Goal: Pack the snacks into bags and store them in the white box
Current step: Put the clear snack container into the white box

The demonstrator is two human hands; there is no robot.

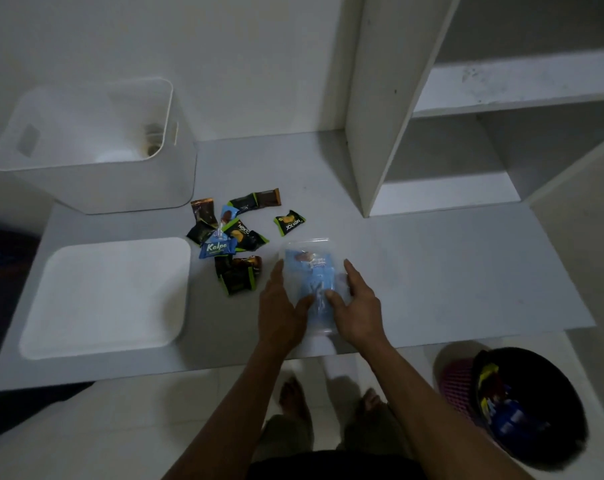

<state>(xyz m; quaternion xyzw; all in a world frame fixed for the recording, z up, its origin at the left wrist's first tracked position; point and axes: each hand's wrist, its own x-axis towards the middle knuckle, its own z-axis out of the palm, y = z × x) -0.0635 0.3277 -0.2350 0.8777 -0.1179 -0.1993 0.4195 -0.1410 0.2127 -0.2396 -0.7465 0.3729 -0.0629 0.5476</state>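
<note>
A clear plastic bag (307, 258) lies on the table with blue snack packets (312, 275) inside it. My left hand (281, 306) rests on the bag's left side and my right hand (354, 306) on its right side, both thumbs pressing the bag near its lower middle. A pile of loose snacks (231, 237), black-green and blue wrappers, lies just left of the bag. One black-green packet (289, 221) lies apart above the bag. The white box (92, 147) stands open at the table's back left.
A white lid (106, 296) lies flat at the front left of the table (449, 271). A white shelf unit (432, 133) rises at the back right. On the floor to the right stand a dark bin (522, 410) and a pink basket (454, 382).
</note>
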